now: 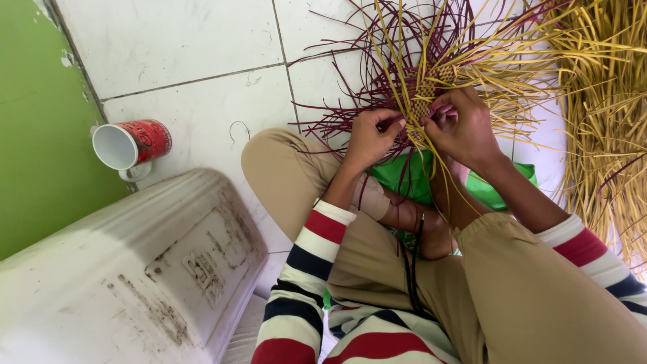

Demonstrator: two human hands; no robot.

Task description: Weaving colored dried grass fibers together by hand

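Note:
A partly woven piece [426,87] of yellow and dark red strips lies in front of my crossed legs, with long loose strips fanning out from it over the white tiled floor. My left hand [369,138] pinches dark red strips at the near edge of the woven patch. My right hand [464,125] grips yellow strips right beside it, fingers curled over the weave. Both hands touch the piece and nearly meet.
A heap of loose yellow strips [606,114] lies at the right. A red and white mug [131,143] lies on its side by the green wall [34,135]. A dirty white plastic tub [135,269] stands at my left. A green mat [404,176] lies under my feet.

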